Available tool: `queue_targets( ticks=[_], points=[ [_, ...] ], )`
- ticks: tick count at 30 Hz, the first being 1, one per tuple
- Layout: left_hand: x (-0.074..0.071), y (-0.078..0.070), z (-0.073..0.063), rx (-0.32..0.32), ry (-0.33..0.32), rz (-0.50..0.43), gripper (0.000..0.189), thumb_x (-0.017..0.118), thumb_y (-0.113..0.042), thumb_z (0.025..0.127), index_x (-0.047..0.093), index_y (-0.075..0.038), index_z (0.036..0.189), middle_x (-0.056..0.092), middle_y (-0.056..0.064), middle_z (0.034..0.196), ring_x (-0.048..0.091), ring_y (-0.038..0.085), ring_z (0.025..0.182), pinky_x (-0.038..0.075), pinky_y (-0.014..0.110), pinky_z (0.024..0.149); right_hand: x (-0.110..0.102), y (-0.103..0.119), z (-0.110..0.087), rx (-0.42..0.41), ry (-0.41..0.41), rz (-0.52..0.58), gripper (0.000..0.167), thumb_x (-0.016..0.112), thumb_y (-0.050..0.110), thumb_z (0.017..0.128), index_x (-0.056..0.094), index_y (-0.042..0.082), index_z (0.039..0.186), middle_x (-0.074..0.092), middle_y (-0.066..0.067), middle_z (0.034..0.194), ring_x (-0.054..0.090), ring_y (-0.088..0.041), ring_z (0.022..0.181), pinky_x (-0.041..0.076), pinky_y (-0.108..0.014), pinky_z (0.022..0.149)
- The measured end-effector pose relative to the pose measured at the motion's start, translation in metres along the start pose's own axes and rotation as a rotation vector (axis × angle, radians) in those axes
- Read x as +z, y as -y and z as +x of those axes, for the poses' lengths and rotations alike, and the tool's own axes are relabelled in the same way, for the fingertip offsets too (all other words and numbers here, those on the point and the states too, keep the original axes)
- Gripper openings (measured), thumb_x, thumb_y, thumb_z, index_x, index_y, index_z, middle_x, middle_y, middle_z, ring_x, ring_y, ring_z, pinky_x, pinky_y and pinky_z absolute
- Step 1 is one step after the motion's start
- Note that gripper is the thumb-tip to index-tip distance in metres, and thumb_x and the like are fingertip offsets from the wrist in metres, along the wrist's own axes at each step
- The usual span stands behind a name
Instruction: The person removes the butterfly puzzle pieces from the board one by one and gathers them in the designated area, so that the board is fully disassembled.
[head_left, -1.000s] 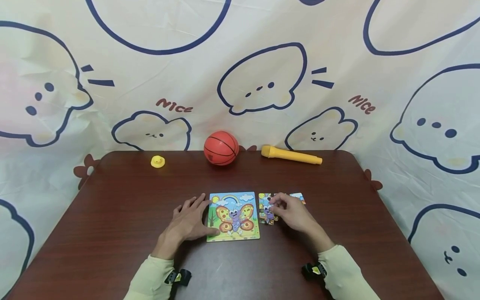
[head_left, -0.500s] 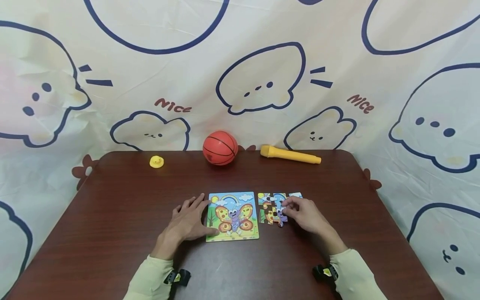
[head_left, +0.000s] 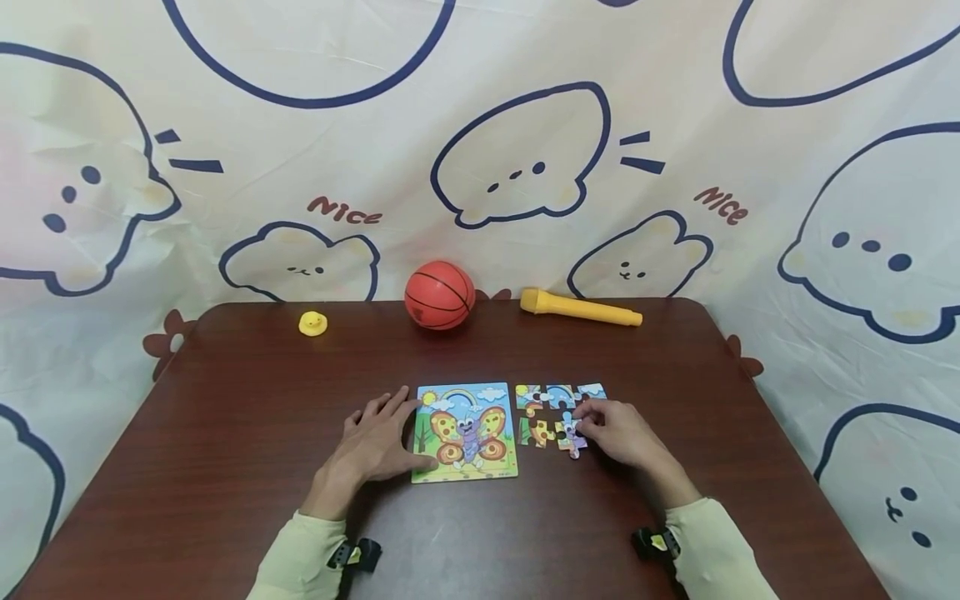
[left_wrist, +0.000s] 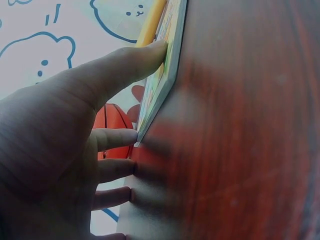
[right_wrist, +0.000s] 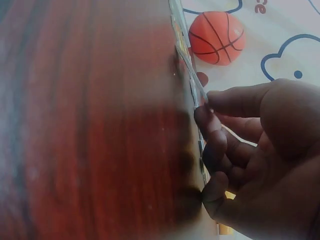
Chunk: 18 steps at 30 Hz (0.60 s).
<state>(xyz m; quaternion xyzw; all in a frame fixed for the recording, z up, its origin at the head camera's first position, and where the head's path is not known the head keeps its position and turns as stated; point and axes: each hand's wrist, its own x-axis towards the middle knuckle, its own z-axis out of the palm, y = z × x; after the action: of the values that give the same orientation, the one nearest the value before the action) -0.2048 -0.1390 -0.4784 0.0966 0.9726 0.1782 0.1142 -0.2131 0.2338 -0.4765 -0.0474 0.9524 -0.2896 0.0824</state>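
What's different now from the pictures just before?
The bare right hand moved right, carrying the flat purple-and-yellow puzzle piece it pinches that way too, past other colourful jigsaw pieces. The bare left hand stayed on the square butterfly board; the round red ball, small yellow duck and long yellow microphone stayed put.

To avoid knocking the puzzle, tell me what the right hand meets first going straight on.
Likely the rainbow piece, just ahead and left of the right hand; its height is unclear, so it might pass over.
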Motion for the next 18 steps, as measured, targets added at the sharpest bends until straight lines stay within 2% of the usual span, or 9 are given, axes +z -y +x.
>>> queue_targets(
  ticks=[6, 11, 18],
  points=[
    [0.001, 0.000, 0.001, 0.006, -0.004, 0.002, 0.102, 0.076, -0.067, 0.063, 0.041, -0.021, 0.147, 0.025, 0.010, 0.161, 0.023, 0.039, 0.144, 0.021, 0.072, 0.107, 0.003, -0.004, 0.001, -0.027, -0.014, -0.051, 0.010, 0.062, 0.017, 0.092, 0.069, 0.022, 0.097, 0.057, 0.004, 0.075, 0.047, -0.012, 0.065, 0.037, -0.029, 0.066],
    [0.003, 0.000, 0.001, -0.006, 0.001, 0.001, 0.103, 0.077, -0.068, 0.062, 0.042, -0.022, 0.147, 0.025, 0.010, 0.161, 0.024, 0.040, 0.143, 0.020, 0.072, 0.107, 0.006, -0.001, 0.000, -0.038, -0.030, -0.047, 0.011, 0.061, 0.014, 0.092, 0.069, 0.021, 0.095, 0.059, 0.003, 0.079, 0.046, -0.013, 0.063, 0.038, -0.029, 0.067],
    [0.001, 0.000, 0.001, -0.006, -0.001, 0.000, 0.103, 0.077, -0.066, 0.062, 0.041, -0.022, 0.147, 0.025, 0.010, 0.161, 0.023, 0.040, 0.143, 0.020, 0.072, 0.107, 0.013, 0.012, 0.000, -0.145, -0.062, -0.018, 0.013, 0.064, 0.013, 0.090, 0.070, 0.019, 0.099, 0.061, 0.006, 0.087, 0.050, -0.009, 0.072, 0.042, -0.027, 0.068]
  ],
)
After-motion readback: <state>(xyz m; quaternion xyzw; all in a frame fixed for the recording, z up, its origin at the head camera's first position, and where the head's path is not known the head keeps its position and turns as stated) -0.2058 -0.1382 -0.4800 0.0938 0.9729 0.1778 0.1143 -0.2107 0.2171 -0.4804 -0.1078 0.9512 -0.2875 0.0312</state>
